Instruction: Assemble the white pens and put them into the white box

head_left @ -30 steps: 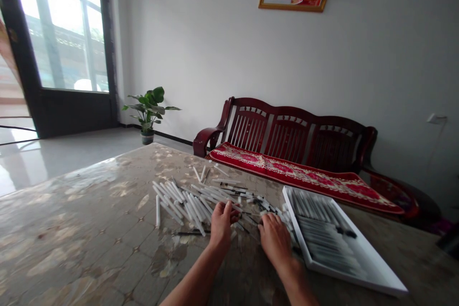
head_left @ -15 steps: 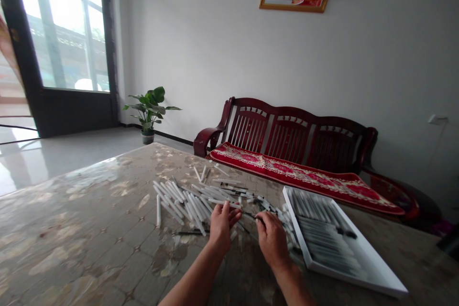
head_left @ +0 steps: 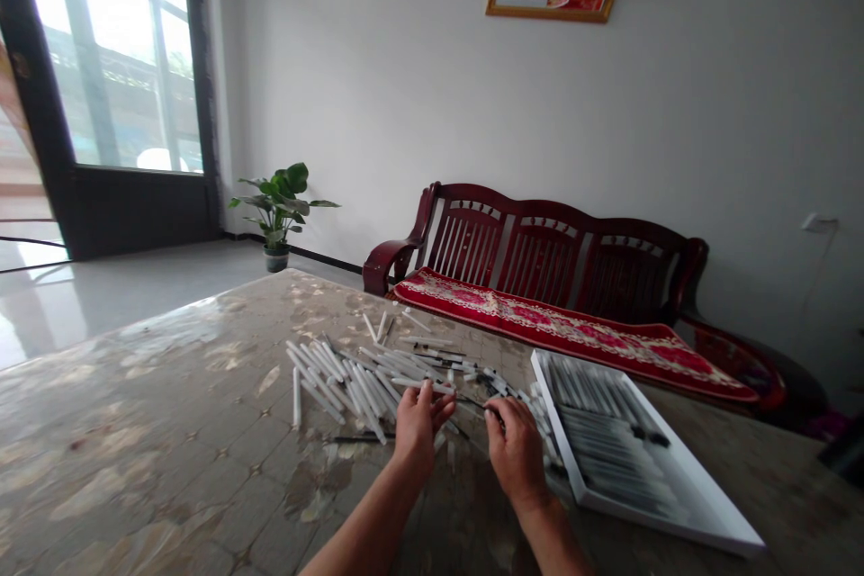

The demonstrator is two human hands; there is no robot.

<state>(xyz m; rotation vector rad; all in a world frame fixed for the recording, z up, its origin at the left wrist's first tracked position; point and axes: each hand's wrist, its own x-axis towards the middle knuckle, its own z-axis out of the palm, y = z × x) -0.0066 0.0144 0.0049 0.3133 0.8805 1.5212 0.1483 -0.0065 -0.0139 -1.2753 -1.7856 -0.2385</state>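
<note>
My left hand [head_left: 417, 423] pinches a white tube [head_left: 405, 382] that lies level between thumb and fingers. To its right, my right hand [head_left: 514, 450] has its fingers closed on a thin dark rod [head_left: 472, 400], whose left end points toward the tube. Several white tubes [head_left: 324, 369] lie in a loose pile left of my left hand. Small white and black pieces [head_left: 496, 375] are scattered behind my hands. A white tray [head_left: 729, 522] on the right holds rows of pale and dark tubes [head_left: 614, 450].
The patterned table [head_left: 168, 432] extends beneath everything. Behind it stands a dark red wooden bench [head_left: 540, 261] with a red patterned cover [head_left: 526, 315]. A potted plant [head_left: 276, 207] stands on the floor near a glazed door [head_left: 135, 198].
The view has shifted slightly. Both hands keep nearly the same place and hold, with the right hand a touch farther right relative to the left.
</note>
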